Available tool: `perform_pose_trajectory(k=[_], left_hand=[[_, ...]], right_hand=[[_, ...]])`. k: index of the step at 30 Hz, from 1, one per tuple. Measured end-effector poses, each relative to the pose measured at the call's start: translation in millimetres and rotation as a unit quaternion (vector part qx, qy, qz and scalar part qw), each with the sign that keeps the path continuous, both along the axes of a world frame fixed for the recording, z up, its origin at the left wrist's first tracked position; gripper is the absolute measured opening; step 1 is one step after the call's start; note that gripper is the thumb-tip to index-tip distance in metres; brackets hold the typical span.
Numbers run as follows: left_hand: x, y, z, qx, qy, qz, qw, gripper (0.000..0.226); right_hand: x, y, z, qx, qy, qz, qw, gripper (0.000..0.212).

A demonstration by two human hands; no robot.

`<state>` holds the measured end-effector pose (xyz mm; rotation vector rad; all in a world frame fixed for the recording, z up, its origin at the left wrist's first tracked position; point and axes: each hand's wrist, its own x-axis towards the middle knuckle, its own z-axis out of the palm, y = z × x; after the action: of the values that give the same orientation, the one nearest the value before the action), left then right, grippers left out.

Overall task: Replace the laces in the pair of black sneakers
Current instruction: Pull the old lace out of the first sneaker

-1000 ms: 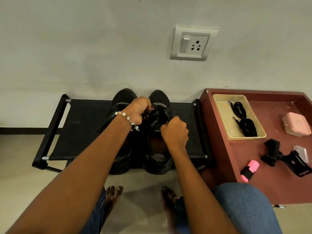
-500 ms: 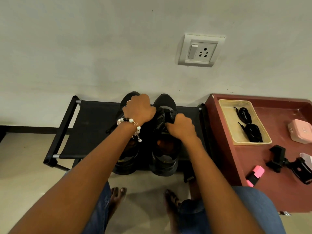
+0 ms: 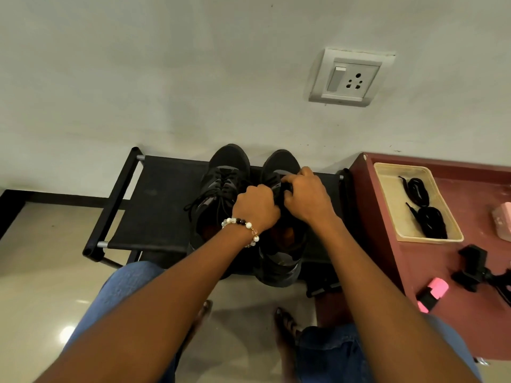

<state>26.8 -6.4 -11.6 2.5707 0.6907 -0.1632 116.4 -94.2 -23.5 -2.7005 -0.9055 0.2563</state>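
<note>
Two black sneakers stand side by side on a low black shoe rack [image 3: 154, 205] against the wall, toes toward the wall; the left sneaker [image 3: 221, 186] keeps its lace threaded, with loose ends trailing over its outer side; the right sneaker [image 3: 279, 244] lies under both hands, its lacing area between and beneath the knuckles. The left hand [image 3: 255, 207], with a beaded bracelet [image 3: 243, 226] on its wrist, is curled into a fist at the near side of that shoe's tongue, fingers tucked under and out of sight, so what they pinch cannot be told; the right hand [image 3: 307, 197] sits just beyond it, touching it, its fingers bent down and closed on black material at the shoe's eyelets, though lace and tongue cannot be told apart. Both forearms reach forward from denim-clad knees, converging over the shoe. On the red-brown table [image 3: 414, 258] to the right, a beige tray [image 3: 387, 200] holds two coiled black laces [image 3: 427, 214]; near it lie a pink highlighter [image 3: 432, 293] and a black clamp [image 3: 472, 266].
</note>
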Motion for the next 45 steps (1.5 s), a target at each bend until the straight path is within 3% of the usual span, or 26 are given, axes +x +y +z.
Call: perform_pose_trajectory(k=[5, 8, 10, 12, 14, 17, 20, 24, 28, 31, 33, 35, 37, 39, 40, 41, 42, 43, 45], left_hand=[[-3, -11, -8, 0.048, -0.010, -0.004, 0.999, 0.021], [-3, -13, -13, 0.071, -0.022, 0.002, 0.997, 0.018], [-3, -14, -15, 0.077, -0.033, 0.005, 0.996, 0.018], [-2, -13, -16, 0.071, -0.038, 0.007, 0.997, 0.018], [-2, -13, -17, 0.070, -0.040, 0.008, 0.997, 0.018], [-1, -13, -17, 0.074, -0.043, 0.008, 0.996, 0.018], [-1, -13, -16, 0.075, -0.041, 0.007, 0.996, 0.020], [-1, -14, -15, 0.077, -0.036, 0.006, 0.996, 0.019], [-2, -14, -15, 0.079, -0.033, 0.005, 0.996, 0.018], [-3, -15, -14, 0.084, -0.033, 0.005, 0.996, 0.017], [-3, -16, -14, 0.081, -0.032, 0.009, 0.996, 0.016], [-2, -15, -14, 0.077, -0.036, 0.015, 0.996, 0.016], [-2, -15, -14, 0.070, -0.040, 0.017, 0.997, 0.014], [-2, -15, -13, 0.066, -0.040, 0.017, 0.997, 0.013], [-2, -15, -13, 0.064, -0.040, 0.018, 0.997, 0.013], [-2, -15, -13, 0.063, -0.040, 0.018, 0.997, 0.013], [-2, -15, -14, 0.063, -0.040, 0.019, 0.997, 0.013], [-2, -15, -14, 0.064, -0.040, 0.018, 0.997, 0.013], [-1, -14, -14, 0.066, -0.040, 0.013, 0.997, 0.013]], right_hand=[[0, 6, 3, 0.017, -0.032, -0.047, 0.998, 0.019], [5, 7, 0, 0.080, 0.000, -0.116, 0.990, 0.011], [13, 7, -3, 0.150, 0.068, -0.214, 0.963, 0.013], [24, 4, -8, 0.241, 0.159, -0.312, 0.905, 0.019], [27, 0, -11, 0.286, 0.201, -0.345, 0.871, 0.021], [21, 1, -2, 0.270, 0.125, -0.262, 0.918, 0.015], [16, 3, 4, 0.110, -0.008, -0.087, 0.990, 0.034], [2, 11, 3, -0.050, -0.053, -0.008, 0.997, 0.029], [2, 12, -1, -0.053, -0.119, -0.038, 0.991, 0.017], [3, 12, 0, -0.015, -0.083, -0.063, 0.994, 0.015], [4, 11, 0, 0.069, -0.022, -0.111, 0.991, 0.015], [6, 10, 5, 0.236, 0.117, -0.198, 0.944, 0.018], [10, 7, 15, 0.443, 0.284, -0.271, 0.806, 0.024], [15, 0, 24, 0.564, 0.376, -0.305, 0.669, 0.027], [17, -4, 25, 0.593, 0.397, -0.313, 0.627, 0.027], [19, -6, 26, 0.601, 0.402, -0.318, 0.613, 0.027], [19, -6, 23, 0.588, 0.389, -0.318, 0.634, 0.025], [19, -5, 20, 0.555, 0.355, -0.305, 0.688, 0.020], [19, -2, 11, 0.410, 0.234, -0.229, 0.851, 0.006]])
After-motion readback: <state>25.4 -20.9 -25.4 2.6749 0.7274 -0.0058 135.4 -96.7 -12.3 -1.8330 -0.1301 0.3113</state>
